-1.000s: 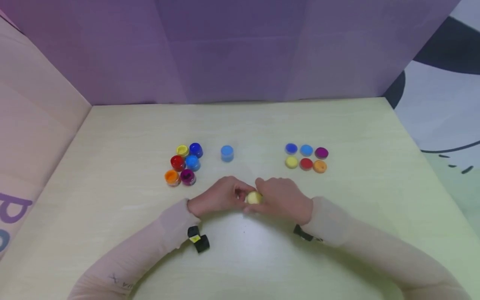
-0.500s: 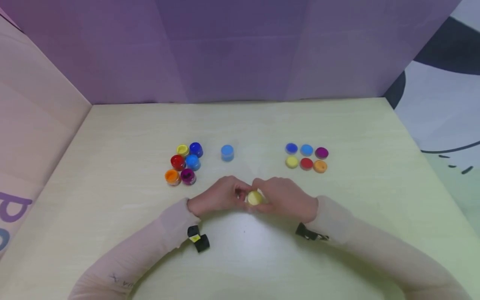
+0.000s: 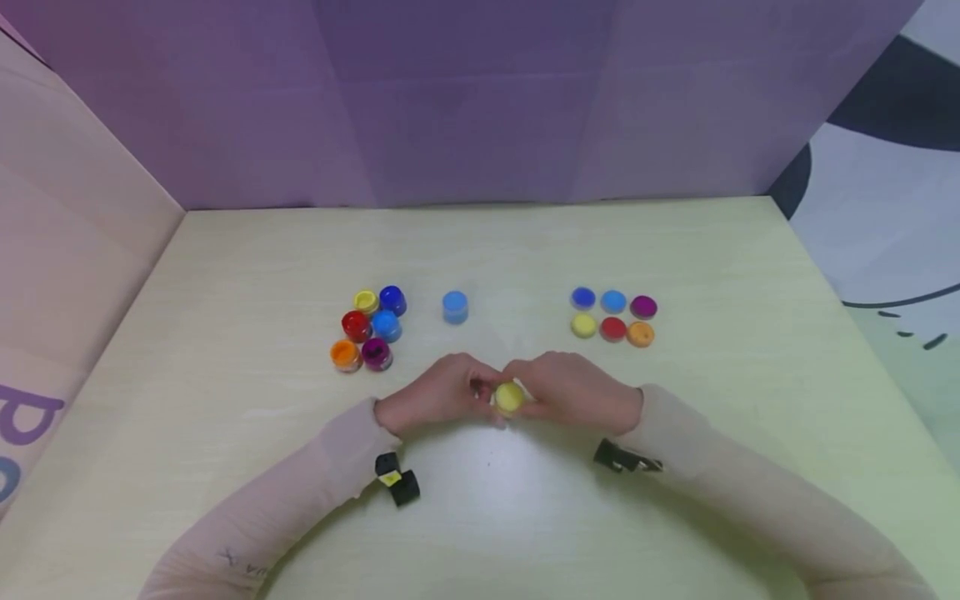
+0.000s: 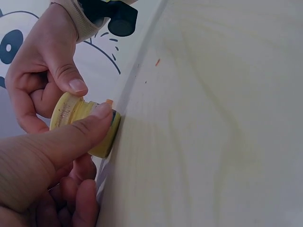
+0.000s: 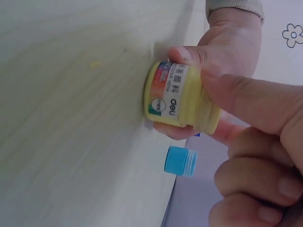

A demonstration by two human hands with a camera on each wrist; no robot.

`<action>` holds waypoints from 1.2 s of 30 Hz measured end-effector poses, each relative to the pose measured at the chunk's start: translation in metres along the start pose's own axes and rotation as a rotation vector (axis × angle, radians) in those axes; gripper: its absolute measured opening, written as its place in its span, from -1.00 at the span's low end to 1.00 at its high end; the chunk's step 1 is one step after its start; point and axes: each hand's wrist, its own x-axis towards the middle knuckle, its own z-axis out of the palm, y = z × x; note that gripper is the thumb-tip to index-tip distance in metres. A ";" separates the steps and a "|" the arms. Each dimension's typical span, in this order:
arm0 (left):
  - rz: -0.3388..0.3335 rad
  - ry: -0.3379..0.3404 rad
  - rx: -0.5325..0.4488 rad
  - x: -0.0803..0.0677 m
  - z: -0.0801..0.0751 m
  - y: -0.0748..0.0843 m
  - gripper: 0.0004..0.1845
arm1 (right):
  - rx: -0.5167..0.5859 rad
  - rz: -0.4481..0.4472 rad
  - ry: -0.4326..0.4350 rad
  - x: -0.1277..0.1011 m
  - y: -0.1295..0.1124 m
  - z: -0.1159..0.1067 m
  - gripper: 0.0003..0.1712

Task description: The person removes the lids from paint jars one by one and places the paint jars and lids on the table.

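Between both hands, at the middle front of the table, is a small yellow paint jar (image 5: 173,94) with a printed label. My left hand (image 3: 442,392) grips the jar's body, its thumb (image 4: 75,139) lying along the side in the left wrist view. The yellow lid (image 3: 510,397) sits on the jar and faces up in the head view. Thumb and fingers of my right hand (image 3: 579,392) pinch this lid at its rim. In the right wrist view the jar's base is close over the tabletop.
A light blue jar (image 3: 454,307) stands alone beyond the hands. To its left is a cluster of uncovered paint jars, among them a red jar (image 3: 356,326) and an orange jar (image 3: 346,356). Several lids, including a purple lid (image 3: 643,307), lie at right. A purple panel (image 3: 480,100) backs the table.
My right hand and wrist have shifted slightly to the right and turned around the lid, uncovering more of its top. My left hand and the other jars have stayed in place.
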 end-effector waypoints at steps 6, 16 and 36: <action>0.004 -0.002 -0.004 0.000 -0.001 0.001 -0.64 | -0.007 -0.015 0.003 -0.001 0.001 0.000 -0.61; -0.006 0.009 0.010 0.000 -0.001 0.001 -0.63 | -0.039 0.190 0.101 -0.001 -0.007 0.015 -0.48; -0.010 0.009 -0.007 0.000 0.001 0.001 -0.56 | 0.030 0.202 0.064 -0.008 -0.001 -0.002 -0.56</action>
